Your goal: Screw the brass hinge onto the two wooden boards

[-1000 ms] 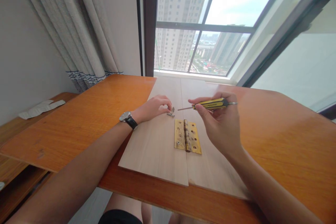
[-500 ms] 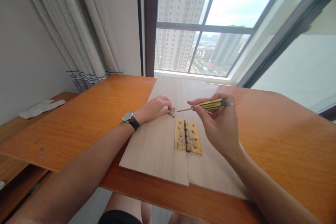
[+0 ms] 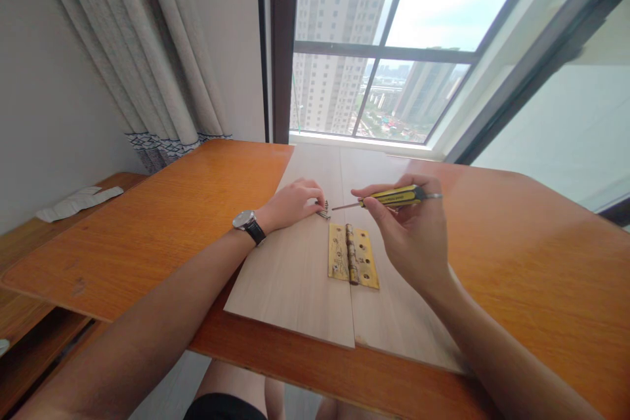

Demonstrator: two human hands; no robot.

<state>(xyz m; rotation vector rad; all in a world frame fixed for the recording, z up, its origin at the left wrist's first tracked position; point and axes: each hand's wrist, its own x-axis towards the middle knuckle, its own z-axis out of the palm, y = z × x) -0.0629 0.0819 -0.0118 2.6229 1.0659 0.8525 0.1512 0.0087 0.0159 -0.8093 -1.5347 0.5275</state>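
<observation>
My right hand [image 3: 416,230] is wrapped round a yellow and black screwdriver [image 3: 394,197], whose thin shaft points left above the boards. My left hand [image 3: 298,203], with a watch [image 3: 249,226] on the wrist, rests on the left board; its thumb and fingertips are closed together at several small screws [image 3: 325,211]. Whether a screw is between those fingertips is too small to tell. Nearer to me, a worn brass hinge [image 3: 352,254] lies opened flat across the seam of two pale wooden boards [image 3: 300,282], one leaf on each. Holes show in both leaves.
The boards lie on an orange-brown wooden table [image 3: 162,236]. Behind its far edge is a window [image 3: 378,52], with a grey curtain [image 3: 162,46] to the left. White paper [image 3: 79,202] lies on a lower surface at the far left.
My left hand has shifted very slightly to the right at the screws. My right hand and the screwdriver stay almost in place.
</observation>
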